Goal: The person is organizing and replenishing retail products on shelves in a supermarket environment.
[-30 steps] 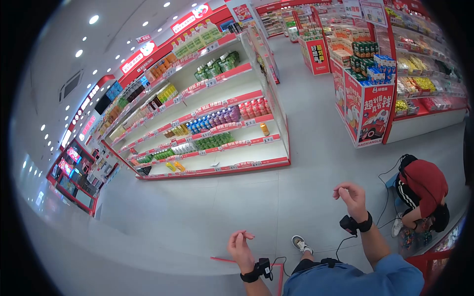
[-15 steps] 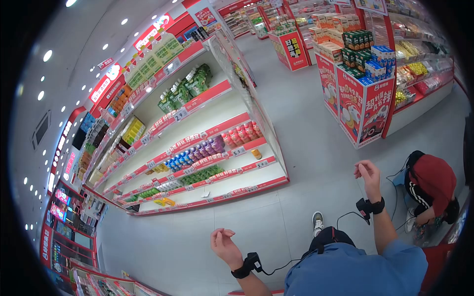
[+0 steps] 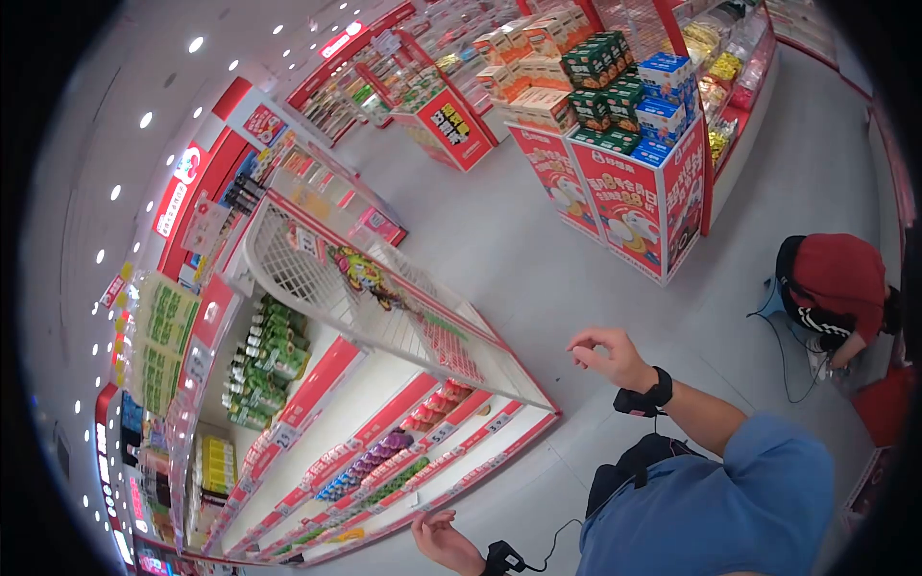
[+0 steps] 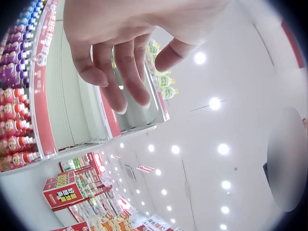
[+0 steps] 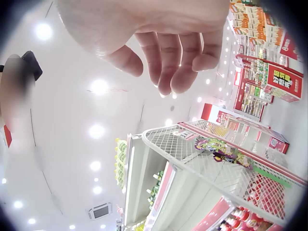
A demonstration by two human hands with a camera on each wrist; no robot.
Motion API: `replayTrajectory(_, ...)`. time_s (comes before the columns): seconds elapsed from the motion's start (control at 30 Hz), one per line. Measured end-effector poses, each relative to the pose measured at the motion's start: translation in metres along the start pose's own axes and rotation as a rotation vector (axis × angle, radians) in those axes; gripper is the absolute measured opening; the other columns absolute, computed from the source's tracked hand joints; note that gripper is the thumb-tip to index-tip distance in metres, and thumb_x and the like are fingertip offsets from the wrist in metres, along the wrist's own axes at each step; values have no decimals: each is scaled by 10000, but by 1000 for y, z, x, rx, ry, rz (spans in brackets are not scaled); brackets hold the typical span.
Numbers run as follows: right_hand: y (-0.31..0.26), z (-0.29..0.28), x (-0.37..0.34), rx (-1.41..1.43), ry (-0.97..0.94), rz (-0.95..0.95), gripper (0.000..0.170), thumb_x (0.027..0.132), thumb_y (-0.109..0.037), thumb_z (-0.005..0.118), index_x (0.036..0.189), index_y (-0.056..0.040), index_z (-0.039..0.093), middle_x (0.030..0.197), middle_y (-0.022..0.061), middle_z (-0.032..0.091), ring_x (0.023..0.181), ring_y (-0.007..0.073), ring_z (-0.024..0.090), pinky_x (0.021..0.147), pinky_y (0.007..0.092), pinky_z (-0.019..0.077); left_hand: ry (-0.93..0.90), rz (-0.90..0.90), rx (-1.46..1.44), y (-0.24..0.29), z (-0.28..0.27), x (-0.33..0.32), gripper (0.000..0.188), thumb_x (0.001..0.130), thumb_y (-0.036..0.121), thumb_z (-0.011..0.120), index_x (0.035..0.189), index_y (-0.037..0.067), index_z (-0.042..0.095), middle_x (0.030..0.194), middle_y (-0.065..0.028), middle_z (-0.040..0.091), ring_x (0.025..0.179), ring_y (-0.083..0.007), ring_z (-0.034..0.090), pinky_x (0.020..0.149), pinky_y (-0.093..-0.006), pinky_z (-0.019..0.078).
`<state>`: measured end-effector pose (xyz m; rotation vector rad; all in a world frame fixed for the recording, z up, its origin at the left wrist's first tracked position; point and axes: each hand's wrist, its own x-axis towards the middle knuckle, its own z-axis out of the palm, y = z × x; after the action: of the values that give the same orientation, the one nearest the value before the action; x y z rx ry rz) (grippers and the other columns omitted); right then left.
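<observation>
My left hand (image 3: 448,543) hangs low near the front of a drinks shelf (image 3: 423,384), its fingers loosely bent around nothing. In the left wrist view its fingers (image 4: 129,72) and thumb stand apart. To the right, my right hand (image 3: 613,359) is held out over the floor beside the shelf's wire-mesh end, also holding nothing. The right wrist view shows its fingers (image 5: 168,62) relaxed, with the thumb apart. On the shelf stand purple bottles (image 3: 382,456), red bottles (image 3: 437,405) and green-labelled pouches (image 3: 269,360).
A red promotional stand (image 3: 624,192) piled with green, blue and orange boxes stands ahead. A person in a red top (image 3: 836,278) crouches at the right, with a black cable on the floor nearby. Farther back is another red display (image 3: 447,130). Grey floor (image 3: 461,226) runs between.
The view has swung right and come nearer to the shelf's mesh end. Both hands have shifted in view, still holding nothing. The person in red stays crouched.
</observation>
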<state>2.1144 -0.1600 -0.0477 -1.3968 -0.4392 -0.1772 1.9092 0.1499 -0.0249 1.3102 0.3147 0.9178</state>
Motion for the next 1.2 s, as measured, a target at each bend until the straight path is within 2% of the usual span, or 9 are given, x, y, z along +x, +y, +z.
replayTrajectory(0.13, 29, -33, 45, -189, 121, 0, 141, 885, -122, 592, 954, -15, 651, 730, 18, 639, 670, 71, 584, 622, 226, 464, -187, -84, -174, -57, 58, 65, 308, 924, 228, 465, 1064, -36, 540, 700, -104, 579, 719, -224, 564, 725, -342, 450)
replayTrajectory(0.23, 38, -72, 78, -145, 304, 62, 149, 901, -117, 575, 976, -5, 638, 767, 25, 632, 691, 76, 583, 619, 228, 466, -358, -138, -299, -96, 118, 107, 299, 919, 228, 471, 1053, -32, 536, 698, -118, 576, 732, -247, 565, 747, -362, 445)
replayTrajectory(0.5, 38, -145, 128, -280, 673, 17, 161, 906, -112, 559, 1009, -3, 617, 809, 35, 626, 733, 87, 581, 678, 226, 459, -750, -473, -502, -170, 288, 183, 270, 908, 200, 472, 1041, -23, 546, 726, -133, 601, 764, -267, 589, 785, -385, 455)
replayTrajectory(0.6, 59, -173, 143, -503, 734, 21, 182, 876, -109, 590, 1029, -13, 615, 826, 31, 626, 756, 89, 574, 696, 234, 443, -813, -532, -501, -200, 347, 205, 261, 881, 178, 486, 1009, -43, 541, 736, -165, 613, 756, -290, 598, 766, -405, 472)
replayTrajectory(0.83, 114, -283, 232, -627, 762, 75, 356, 810, -164, 674, 1136, -55, 580, 992, 36, 623, 863, 113, 563, 710, 260, 432, -863, -518, -461, -277, 496, 252, 231, 918, 177, 473, 1038, -11, 530, 706, -119, 593, 755, -253, 564, 755, -364, 439)
replayTrajectory(1.0, 153, -365, 333, -783, 624, 175, 572, 778, -186, 702, 1296, -88, 482, 1290, 129, 516, 1093, 231, 556, 867, 332, 469, -871, -465, -409, -302, 595, 281, 350, 891, 196, 508, 1173, -9, 480, 962, -132, 598, 872, -252, 562, 774, -351, 431)
replayTrajectory(1.07, 172, -398, 378, -939, 531, 125, 677, 757, -195, 712, 1357, -85, 416, 1414, 165, 390, 1247, 308, 451, 1007, 401, 395, -887, -417, -328, -302, 627, 285, 439, 875, 206, 529, 1248, -7, 442, 1091, -140, 572, 962, -254, 549, 796, -347, 427)
replayTrajectory(1.13, 184, -426, 421, -1134, 518, 159, 741, 748, -214, 714, 1389, -81, 366, 1440, 175, 346, 1320, 328, 349, 1052, 435, 327, -951, -345, -237, -306, 670, 290, 538, 855, 213, 554, 1322, -2, 397, 1218, -150, 532, 1063, -256, 528, 827, -343, 420)
replayTrajectory(1.2, 197, -452, 453, -1270, 557, 232, 774, 747, -236, 716, 1407, -83, 341, 1463, 175, 307, 1340, 328, 318, 1064, 470, 298, -1131, -288, -141, -318, 713, 297, 592, 833, 189, 581, 1357, 10, 373, 1276, -158, 512, 1151, -259, 494, 875, -351, 407)
